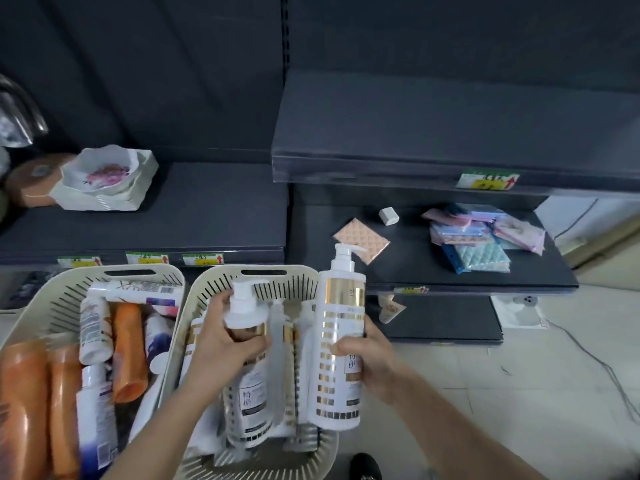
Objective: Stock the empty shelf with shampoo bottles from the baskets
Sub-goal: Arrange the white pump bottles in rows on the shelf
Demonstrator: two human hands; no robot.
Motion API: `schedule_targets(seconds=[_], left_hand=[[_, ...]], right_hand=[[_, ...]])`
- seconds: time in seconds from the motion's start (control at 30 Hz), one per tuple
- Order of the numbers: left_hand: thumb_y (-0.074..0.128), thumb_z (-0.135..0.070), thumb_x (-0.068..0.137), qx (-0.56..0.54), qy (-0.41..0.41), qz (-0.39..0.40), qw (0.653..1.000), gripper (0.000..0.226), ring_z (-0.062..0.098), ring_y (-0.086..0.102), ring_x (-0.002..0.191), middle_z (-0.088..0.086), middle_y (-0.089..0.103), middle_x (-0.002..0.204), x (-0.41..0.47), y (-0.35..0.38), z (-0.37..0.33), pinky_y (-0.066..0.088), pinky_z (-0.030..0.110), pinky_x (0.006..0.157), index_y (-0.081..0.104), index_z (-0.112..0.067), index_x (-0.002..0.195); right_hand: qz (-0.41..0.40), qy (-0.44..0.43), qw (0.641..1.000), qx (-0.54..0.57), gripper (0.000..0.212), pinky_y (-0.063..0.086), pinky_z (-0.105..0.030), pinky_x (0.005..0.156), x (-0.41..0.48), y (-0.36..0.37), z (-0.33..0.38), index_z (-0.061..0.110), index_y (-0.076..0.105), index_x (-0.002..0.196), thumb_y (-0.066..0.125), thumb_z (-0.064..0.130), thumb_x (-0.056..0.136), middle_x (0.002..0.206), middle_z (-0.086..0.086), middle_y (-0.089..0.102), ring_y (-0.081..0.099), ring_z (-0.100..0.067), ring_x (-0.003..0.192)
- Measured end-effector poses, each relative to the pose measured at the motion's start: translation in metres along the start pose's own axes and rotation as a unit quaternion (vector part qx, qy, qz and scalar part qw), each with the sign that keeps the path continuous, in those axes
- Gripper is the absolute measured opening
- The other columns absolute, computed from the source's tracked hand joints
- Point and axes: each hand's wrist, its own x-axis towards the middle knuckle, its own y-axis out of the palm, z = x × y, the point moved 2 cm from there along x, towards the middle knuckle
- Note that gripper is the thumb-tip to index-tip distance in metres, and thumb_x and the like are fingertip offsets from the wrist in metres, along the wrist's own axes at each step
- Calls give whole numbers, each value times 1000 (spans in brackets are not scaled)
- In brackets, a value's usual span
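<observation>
Each hand's fingers grasp a white-and-gold pump bottle: left (221,336) within the right basket (221,282), right (370,362) above it.

A stack of floral plates (107,178) sits left; pastel quilted packets (485,233) and a small white block (388,215) lie right

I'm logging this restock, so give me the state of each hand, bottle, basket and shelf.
Left hand: gripping a pump bottle in the right basket.
Right hand: holding a gold-striped bottle upright, lifted.
Left basket: full of bottles lying down.
Upper right shelf: empty.
</observation>
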Motion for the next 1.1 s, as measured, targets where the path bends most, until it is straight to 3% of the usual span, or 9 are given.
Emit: schedule_targets(seconds=[0.07, 0.17, 0.27, 0.4, 0.5, 0.6, 0.77, 0.93, 1.1], left_hand=[[90, -16, 57, -53, -5, 8, 999, 87, -4, 67, 72, -22, 70, 82, 1, 0, -28, 49, 17, 61, 39, -44, 121], [87, -32, 49, -116, 3, 44, 992, 83, 4, 69, 66, -5, 74, 81, 4, 13, -79, 50, 22, 58, 46, -39, 121], [83, -25, 62, -156, 22, 77, 984, 64, 5, 65, 54, -2, 72, 79, 7, 41, -130, 47, 18, 43, 52, -35, 118], [76, -9, 77, -162, 66, 109, 978, 49, 2, 57, 45, -9, 68, 63, 10, 89, -195, 43, 17, 39, 54, -31, 114], [80, -10, 64, -172, 99, 122, 972, 57, 5, 66, 59, -7, 71, 76, 6, 125, -239, 49, 21, 46, 56, -29, 113], [83, -18, 51, -171, 130, 129, 968, 64, 14, 71, 78, -2, 74, 92, 2, 159, -277, 56, 27, 58, 60, -29, 110], [83, -14, 50, -178, 171, 142, 958, 63, 14, 72, 86, -5, 75, 96, -7, 216, -329, 57, 27, 66, 62, -28, 108], [81, -14, 52, -182, 205, 154, 949, 59, 14, 72, 81, -4, 74, 93, -17, 264, -374, 57, 26, 59, 63, -34, 105], [77, -6, 53, -204, 240, 183, 931, 61, 15, 70, 84, -1, 72, 95, -17, 309, -419, 59, 26, 65, 62, -24, 109]], right_hand=[[-3, -23, 999, 23, 74, 59, -44, 76, -14, -16, 14, 9, 52, 125, 73, 1, 54, 103, -15, 74, 73, -31, 91], [-28, -50, 996, 63, 72, 59, -41, 69, -34, -40, 38, 5, 54, 126, 77, 5, 57, 97, -13, 75, 74, -30, 85], [-43, -90, 992, 78, 67, 59, -42, 69, -54, -68, 68, 6, 56, 125, 82, 14, 63, 99, -15, 75, 73, -31, 87], [-59, -168, 984, 21, 61, 60, -40, 73, -80, -116, 114, 10, 57, 122, 81, 18, 66, 104, -13, 74, 73, -30, 94], [-78, -213, 973, -40, 64, 60, -41, 79, -98, -158, 150, 14, 56, 120, 84, 21, 63, 106, -10, 74, 73, -27, 96], [-128, -234, 961, -80, 69, 57, -51, 88, -114, -204, 180, 17, 57, 116, 89, 24, 55, 103, -6, 75, 73, -27, 95], [-168, -271, 939, -129, 75, 57, -42, 85, -146, -272, 216, 29, 56, 107, 92, 34, 41, 96, 9, 76, 73, -10, 87], [-206, -308, 917, -150, 83, 57, -43, 88, -172, -328, 242, 31, 53, 107, 90, 42, 34, 98, 10, 74, 71, -11, 92], [-244, -330, 898, -159, 82, 56, -45, 89, -191, -375, 269, 32, 55, 106, 90, 45, 33, 98, 11, 74, 71, -11, 93]])
